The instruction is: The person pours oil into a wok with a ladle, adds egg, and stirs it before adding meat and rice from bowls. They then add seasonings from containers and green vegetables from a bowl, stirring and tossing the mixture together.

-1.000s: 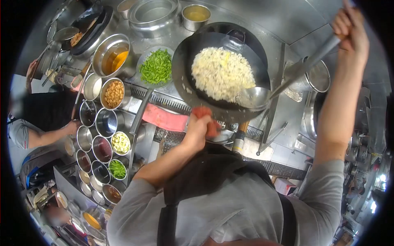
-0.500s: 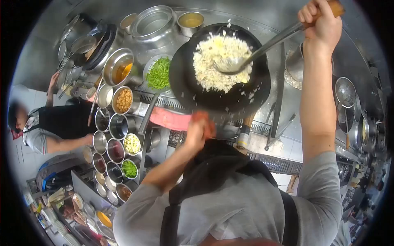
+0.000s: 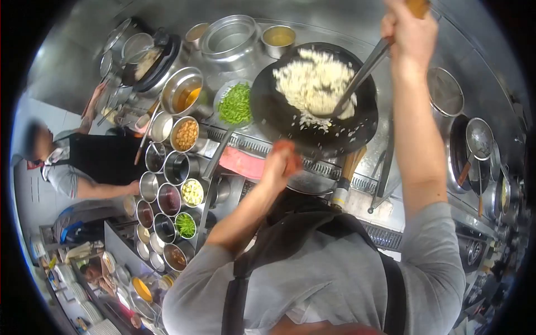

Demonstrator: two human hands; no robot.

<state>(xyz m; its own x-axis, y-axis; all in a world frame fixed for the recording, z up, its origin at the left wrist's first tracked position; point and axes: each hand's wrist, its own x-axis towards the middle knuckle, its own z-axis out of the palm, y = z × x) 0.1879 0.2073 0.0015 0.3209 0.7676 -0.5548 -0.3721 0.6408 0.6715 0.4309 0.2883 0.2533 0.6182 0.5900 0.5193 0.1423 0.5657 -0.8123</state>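
Note:
My right hand (image 3: 412, 34), high at the upper right, is wrapped round the wooden handle end of a long metal ladle (image 3: 364, 72). The ladle's bowl sits low in white rice (image 3: 310, 78), which is piled toward the far side of a black wok (image 3: 267, 117). Loose grains are scattered over the wok's near and right wall. At the near edge of the wok my left hand (image 3: 274, 168) is closed on a red cloth (image 3: 292, 158). Whether the fingers grip the rim through the cloth is hidden. A pink strip (image 3: 240, 162) lies just left of that hand.
Chopped greens (image 3: 235, 104) on a plate, a pot of orange liquid (image 3: 184, 96), and several metal tins, one with browned cubes (image 3: 185, 135), stand left. A lidless pot (image 3: 228, 38) and yellow-liquid bowl (image 3: 278, 38) stand behind. A co-worker (image 3: 67, 156) is at far left; strainers (image 3: 479, 138) hang right.
My right hand and the ladle have shifted left, with the ladle steeper and its bowl nearer the wok's near side. The rice has bunched up farther back. The whole view has shifted slightly.

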